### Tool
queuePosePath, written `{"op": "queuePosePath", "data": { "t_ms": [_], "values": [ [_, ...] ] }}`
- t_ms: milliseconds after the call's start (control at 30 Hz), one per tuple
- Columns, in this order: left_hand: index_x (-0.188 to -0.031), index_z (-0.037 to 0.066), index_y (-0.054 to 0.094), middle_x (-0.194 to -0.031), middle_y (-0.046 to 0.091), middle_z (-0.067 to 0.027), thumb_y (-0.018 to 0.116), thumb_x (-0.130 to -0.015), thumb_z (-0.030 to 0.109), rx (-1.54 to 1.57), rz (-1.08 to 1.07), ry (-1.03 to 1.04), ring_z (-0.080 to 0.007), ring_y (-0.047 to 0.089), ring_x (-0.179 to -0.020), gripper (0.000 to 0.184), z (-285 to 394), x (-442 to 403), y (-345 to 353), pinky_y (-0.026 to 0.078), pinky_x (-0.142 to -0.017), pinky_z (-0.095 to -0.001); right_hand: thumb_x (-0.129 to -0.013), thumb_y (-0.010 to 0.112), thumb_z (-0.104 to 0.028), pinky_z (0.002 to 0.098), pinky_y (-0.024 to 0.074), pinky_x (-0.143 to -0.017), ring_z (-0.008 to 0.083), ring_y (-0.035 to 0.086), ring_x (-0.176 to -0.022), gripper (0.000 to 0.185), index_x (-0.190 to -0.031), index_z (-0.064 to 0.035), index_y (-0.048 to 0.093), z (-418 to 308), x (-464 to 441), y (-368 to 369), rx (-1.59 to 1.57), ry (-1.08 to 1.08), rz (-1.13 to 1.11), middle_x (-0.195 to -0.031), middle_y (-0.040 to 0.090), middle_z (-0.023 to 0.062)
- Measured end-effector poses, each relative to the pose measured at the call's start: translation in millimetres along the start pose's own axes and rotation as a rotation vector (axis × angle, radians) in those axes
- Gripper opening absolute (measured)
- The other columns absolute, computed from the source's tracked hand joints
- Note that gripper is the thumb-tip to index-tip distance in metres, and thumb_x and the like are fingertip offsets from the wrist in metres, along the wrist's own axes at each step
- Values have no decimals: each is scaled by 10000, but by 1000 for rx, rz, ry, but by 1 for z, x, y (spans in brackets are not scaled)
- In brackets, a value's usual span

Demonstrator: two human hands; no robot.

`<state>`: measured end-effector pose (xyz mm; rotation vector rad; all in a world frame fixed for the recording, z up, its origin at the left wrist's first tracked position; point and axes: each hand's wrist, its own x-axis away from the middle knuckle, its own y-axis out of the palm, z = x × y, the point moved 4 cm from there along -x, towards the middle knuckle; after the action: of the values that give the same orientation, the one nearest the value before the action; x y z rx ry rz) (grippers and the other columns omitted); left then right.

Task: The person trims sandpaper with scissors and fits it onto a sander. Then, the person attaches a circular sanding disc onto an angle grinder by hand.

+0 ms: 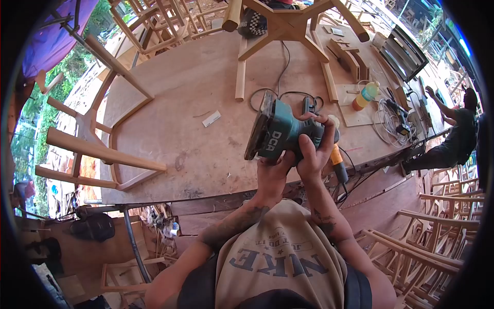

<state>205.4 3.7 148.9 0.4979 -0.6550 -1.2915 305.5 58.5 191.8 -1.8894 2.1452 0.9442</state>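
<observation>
Broad brown tabletop (pixel 200 149), stained; wooden frame (pixel 103 150) on its left side, legged wooden stand (pixel 288 23) at the far edge; white slip (pixel 211 119) near the middle, looping black cord (pixel 280 77); pale board (pixel 353 118) under a bottle (pixel 367 95), coiled pale cable (pixel 381 121)

This is a woodworking shop where furniture is made, apparently open-sided, since foliage (pixel 31 116) shows along the left edge of the frame. A broad bench (pixel 195 144) fills the middle, bearing a bare wooden chair-like frame (pixel 103 148) at left and a leg assembly (pixel 288 23) at top centre. More wooden frames (pixel 411 250) crowd the lower right. A green power sander (pixel 282 126) and trailing cables (pixel 286 62) also mark the trade.
</observation>
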Motion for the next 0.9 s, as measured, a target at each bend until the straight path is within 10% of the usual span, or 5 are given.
{"op": "queuePosePath", "data": {
  "t_ms": [333,533,900],
  "values": [
    [-1179,79,755,-910,695,73,793,-1008,318,-129,-25,48,1,533,-692,296,15,-1,-8,371,-558,-212,-983,717,-200,385,383,-1114,221,540,-1200,558,-1429,-143,386,8,11,12,-19,-13,-38,-1341,587,159],
    [-1236,20,742,-1153,765,-29,781,-980,51,-57,55,-40,-110,712,-1006,261,13,0,-29,587,-851,-261,-922,791,-115,399,391,-1107,221,543,-1209,603,-1366,-116,383,17,20,22,-17,19,-42,-1274,572,142],
    [-1208,-2,733,-945,736,-2,802,-987,146,-146,45,-101,-44,622,-821,275,10,7,-49,482,-672,-229,-1018,672,-56,317,465,-1031,171,599,-1123,628,-1551,-132,348,16,34,37,17,154,19,-1293,620,97]
  ]
}}
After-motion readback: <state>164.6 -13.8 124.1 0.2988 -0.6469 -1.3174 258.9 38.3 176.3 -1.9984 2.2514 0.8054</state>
